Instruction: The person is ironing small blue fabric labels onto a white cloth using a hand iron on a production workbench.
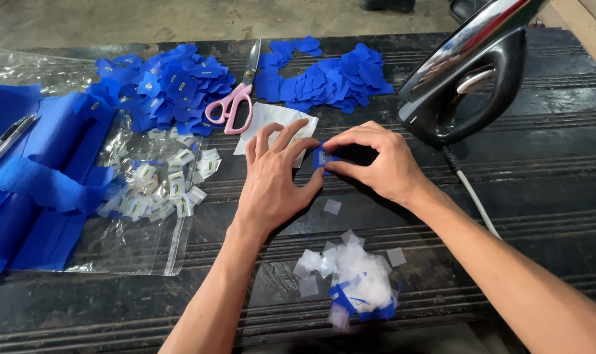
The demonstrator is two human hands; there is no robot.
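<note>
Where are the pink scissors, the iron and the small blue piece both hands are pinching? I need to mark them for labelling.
pink scissors (230, 108): head view, on the pink handle loops.
iron (472, 82): head view, on its dark body.
small blue piece (321, 159): head view, on the blue face showing between the fingertips.

Dark worktable (547, 216): black, ribbed with long grooves, worn and scuffed, shiny in even light. Beyond far edge of worktable, grey concrete floor (147, 19), stained. At far right corner of worktable, pale wooden plank (583, 26) runs diagonally.
</note>
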